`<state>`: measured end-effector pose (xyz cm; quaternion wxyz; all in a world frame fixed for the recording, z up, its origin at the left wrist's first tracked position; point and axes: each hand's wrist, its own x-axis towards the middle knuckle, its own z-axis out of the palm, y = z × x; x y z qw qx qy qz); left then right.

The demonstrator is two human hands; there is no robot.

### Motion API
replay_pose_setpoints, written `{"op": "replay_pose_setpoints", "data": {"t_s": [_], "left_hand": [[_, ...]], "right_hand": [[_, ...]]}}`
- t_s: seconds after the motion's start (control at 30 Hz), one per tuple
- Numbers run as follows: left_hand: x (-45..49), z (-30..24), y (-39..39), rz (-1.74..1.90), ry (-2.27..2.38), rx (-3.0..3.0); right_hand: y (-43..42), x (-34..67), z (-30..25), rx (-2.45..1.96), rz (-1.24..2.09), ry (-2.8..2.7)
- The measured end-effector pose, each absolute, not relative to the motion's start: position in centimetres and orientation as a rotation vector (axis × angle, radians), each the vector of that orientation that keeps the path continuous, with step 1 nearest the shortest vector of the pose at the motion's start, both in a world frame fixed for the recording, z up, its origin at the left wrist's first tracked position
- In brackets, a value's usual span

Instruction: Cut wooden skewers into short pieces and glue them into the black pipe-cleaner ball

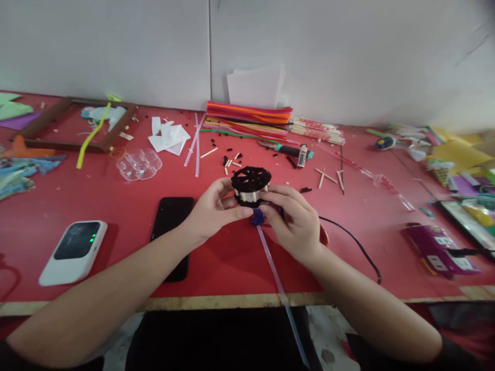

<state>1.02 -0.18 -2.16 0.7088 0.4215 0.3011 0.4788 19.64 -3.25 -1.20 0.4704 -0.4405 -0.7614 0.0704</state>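
Observation:
Both hands are at a small round craft model (pixel 251 180). It has a black, fuzzy, spoked wheel on top, short pale sticks standing round its side, and a second black ring below. My left hand (pixel 216 206) grips it from the left, thumb pointing inward. From the right, the closed fingers of my right hand (pixel 296 219) pinch its side. A blue glue gun (pixel 258 217) shows just under the thumbs, mostly hidden by my right hand; whether that hand also bears it I cannot tell. A long translucent glue stick (pixel 273 260) runs from it past the table edge.
A black phone (pixel 172 211) and a white hotspot device (pixel 73 252) lie left. Pipe cleaners (pixel 247 113), pliers (pixel 286 149), a lighter (pixel 302 155) and cut sticks (pixel 325 175) are behind. A black cord (pixel 351 237) curves right. A purple box (pixel 436 250) sits farther right.

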Motion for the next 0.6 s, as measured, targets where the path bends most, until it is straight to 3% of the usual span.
{"op": "replay_pose_setpoints", "data": {"t_s": [0.27,0.6], "left_hand": [[0.67,-2.10,-0.34,1.007,0.657,0.976],[0.82,-1.52,-0.06,0.986,0.662,0.709]], "right_hand": [[-3.51,19.80,-1.27,-1.010,0.249,-1.817],[-2.81,20.45,-0.66,-1.056,0.061,-1.846]]}}
